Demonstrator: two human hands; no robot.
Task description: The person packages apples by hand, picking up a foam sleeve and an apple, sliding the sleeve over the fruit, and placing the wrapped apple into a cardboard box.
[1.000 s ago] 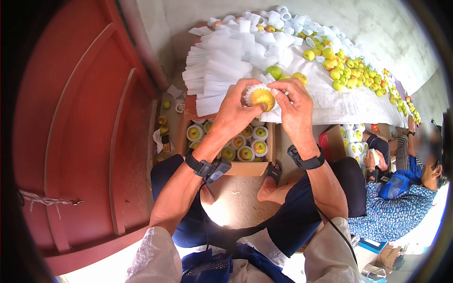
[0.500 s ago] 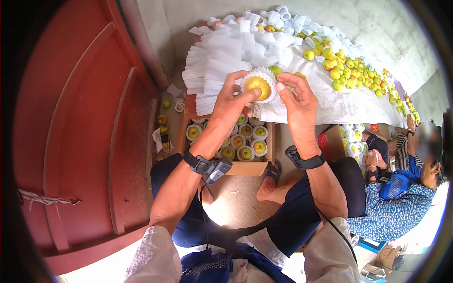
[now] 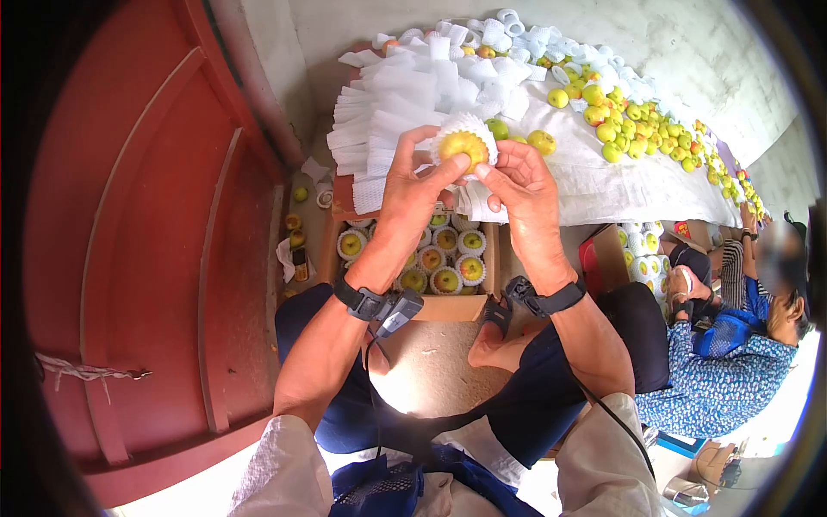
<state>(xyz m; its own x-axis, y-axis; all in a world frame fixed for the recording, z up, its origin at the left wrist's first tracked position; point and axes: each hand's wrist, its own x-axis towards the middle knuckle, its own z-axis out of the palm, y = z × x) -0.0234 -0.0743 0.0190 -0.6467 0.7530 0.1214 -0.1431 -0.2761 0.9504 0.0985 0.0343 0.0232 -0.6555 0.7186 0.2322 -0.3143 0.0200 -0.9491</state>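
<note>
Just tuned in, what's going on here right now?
A seated person holds a yellow fruit up with the left hand and right hand; a white foam sleeve sits around it. Below the hands, an open cardboard box holds wrapped fruit. Beyond lie a stack of sleeves and loose fruit on a white cloth. Another person sits at the right.

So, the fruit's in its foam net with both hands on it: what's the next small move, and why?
Probably lower the netted apple into the cardboard box below. The foam net already rings it, the left hand and right hand both pinch it, and the box holds fruit wrapped alike.
</note>
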